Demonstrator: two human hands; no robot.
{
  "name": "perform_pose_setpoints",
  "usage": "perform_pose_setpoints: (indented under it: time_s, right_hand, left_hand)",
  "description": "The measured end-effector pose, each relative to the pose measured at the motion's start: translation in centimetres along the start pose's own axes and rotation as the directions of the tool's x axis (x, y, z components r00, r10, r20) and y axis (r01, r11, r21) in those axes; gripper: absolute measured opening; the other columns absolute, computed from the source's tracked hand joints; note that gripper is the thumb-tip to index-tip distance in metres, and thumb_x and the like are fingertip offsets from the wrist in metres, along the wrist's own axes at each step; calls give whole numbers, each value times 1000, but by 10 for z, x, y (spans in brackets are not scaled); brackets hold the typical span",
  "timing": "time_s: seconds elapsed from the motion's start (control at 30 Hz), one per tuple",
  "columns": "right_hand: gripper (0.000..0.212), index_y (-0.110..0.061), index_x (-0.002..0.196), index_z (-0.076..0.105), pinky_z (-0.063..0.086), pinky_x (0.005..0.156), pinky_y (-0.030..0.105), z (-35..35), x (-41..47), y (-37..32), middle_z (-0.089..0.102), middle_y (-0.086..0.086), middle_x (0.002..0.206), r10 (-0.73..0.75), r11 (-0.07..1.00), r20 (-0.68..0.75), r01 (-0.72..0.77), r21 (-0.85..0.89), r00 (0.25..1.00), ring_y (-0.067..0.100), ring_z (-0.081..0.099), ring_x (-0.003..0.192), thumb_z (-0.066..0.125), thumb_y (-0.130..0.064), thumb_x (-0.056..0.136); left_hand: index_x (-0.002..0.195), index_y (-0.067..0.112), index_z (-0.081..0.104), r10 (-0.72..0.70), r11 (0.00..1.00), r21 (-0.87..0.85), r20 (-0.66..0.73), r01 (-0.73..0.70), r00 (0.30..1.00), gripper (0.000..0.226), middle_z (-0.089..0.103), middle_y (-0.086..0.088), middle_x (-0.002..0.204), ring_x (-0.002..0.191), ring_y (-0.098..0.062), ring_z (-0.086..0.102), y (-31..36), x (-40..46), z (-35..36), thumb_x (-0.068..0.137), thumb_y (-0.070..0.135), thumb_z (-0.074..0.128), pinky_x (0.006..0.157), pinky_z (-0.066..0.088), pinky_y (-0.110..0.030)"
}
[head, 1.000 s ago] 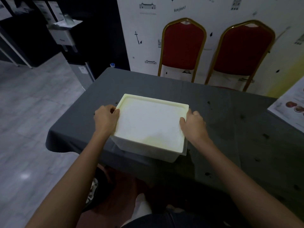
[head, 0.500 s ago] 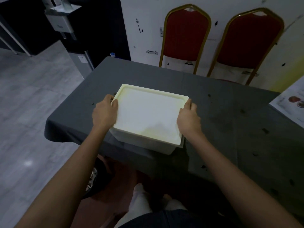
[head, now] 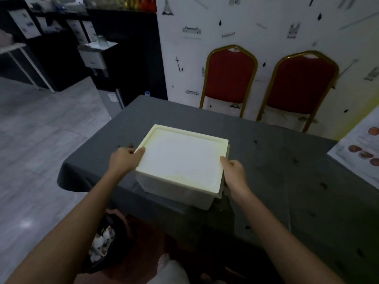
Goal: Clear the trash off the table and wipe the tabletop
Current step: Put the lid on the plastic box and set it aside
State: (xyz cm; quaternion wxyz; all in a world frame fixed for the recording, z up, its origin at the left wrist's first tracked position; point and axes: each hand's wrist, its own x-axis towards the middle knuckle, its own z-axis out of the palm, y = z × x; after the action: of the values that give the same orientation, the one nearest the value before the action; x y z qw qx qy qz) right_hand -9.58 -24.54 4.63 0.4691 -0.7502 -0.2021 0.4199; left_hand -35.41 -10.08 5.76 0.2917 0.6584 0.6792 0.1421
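A white plastic box with a pale yellowish lid (head: 180, 158) stands near the front edge of the table, which is covered by a dark grey cloth (head: 287, 181). My left hand (head: 125, 158) grips the lid's left edge with the thumb on top. At the right front corner of the lid, my right hand (head: 234, 174) holds the edge the same way. Small dark specks (head: 323, 184) dot the cloth to the right of the box.
Two red chairs with gold frames (head: 229, 78) stand behind the table against a white wall. A printed sheet with round pictures (head: 361, 154) lies at the right edge. On the floor at the lower left is a black bin with white crumpled trash (head: 102, 242).
The camera has tilted upward, so the box and hands sit lower in view. Both hands still hold the lid's edges; the lid's far right corner now looks slightly off the box.
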Motion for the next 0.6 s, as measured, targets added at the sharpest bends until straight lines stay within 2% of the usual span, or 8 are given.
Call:
perform_pose_setpoints:
  time_s: [0.07, 0.13, 0.3, 0.37, 0.43, 0.5, 0.6]
  right_hand:
    - [26, -14, 96, 52, 50, 70, 36, 3, 4, -12, 61, 4, 96, -31, 999, -18, 31, 5, 999, 18, 59, 82, 50, -39, 93]
    - [28, -11, 100, 52, 42, 58, 29, 6, 10, -26, 61, 3, 93, -81, 996, -22, 80, -38, 996, 15, 58, 78, 51, -38, 93]
    - [28, -9, 94, 54, 44, 56, 25, 12, 33, -72, 64, 6, 91, -172, 977, 57, 178, -120, 983, 17, 61, 78, 51, -37, 93]
    - [30, -8, 93, 57, 49, 61, 29, 21, 46, -96, 66, 9, 93, -204, 965, 71, 213, -153, 976, 22, 63, 81, 51, -37, 92]
    - [36, -3, 96, 61, 49, 64, 33, 35, 63, -119, 67, 12, 96, -232, 955, 66, 240, -175, 971, 26, 64, 83, 51, -37, 91]
    - [40, 1, 102, 62, 46, 59, 30, 54, 83, -143, 67, 14, 100, -248, 948, 64, 256, -189, 967, 25, 61, 78, 51, -37, 92]
    - [44, 3, 115, 58, 40, 55, 28, 82, 113, -170, 65, 14, 109, -244, 946, 67, 253, -205, 967, 24, 58, 83, 49, -35, 95]
  left_hand:
    - [82, 6, 69, -5, 997, -74, -39, 2, 999, 48, 68, -10, 83, 83, -28, 65, 1, -2, -6, 89, 50, 50, 81, 56, -43]
    - [82, 5, 69, -32, 993, -117, -53, 26, 998, 46, 69, -13, 84, 82, -29, 66, 6, 2, -16, 88, 48, 53, 79, 55, -43]
    - [80, 4, 69, 1, 986, -165, -116, -21, 993, 44, 67, -14, 83, 75, -26, 61, 29, 31, -50, 88, 45, 54, 62, 48, -35]
    - [85, 4, 67, 35, 982, -179, -139, -60, 990, 41, 64, -16, 86, 73, -25, 57, 37, 49, -64, 90, 42, 53, 60, 42, -33]
    - [99, 3, 67, 66, 973, -211, -151, -97, 986, 37, 63, -14, 91, 78, -24, 55, 45, 71, -75, 92, 36, 52, 65, 41, -33]
    - [115, 2, 64, 80, 951, -283, -161, -124, 984, 38, 63, -12, 98, 84, -25, 57, 51, 100, -86, 92, 30, 53, 71, 43, -34]
    - [121, 2, 60, 90, 931, -331, -191, -151, 978, 38, 65, -15, 108, 91, -27, 58, 58, 145, -97, 93, 26, 54, 79, 47, -39]
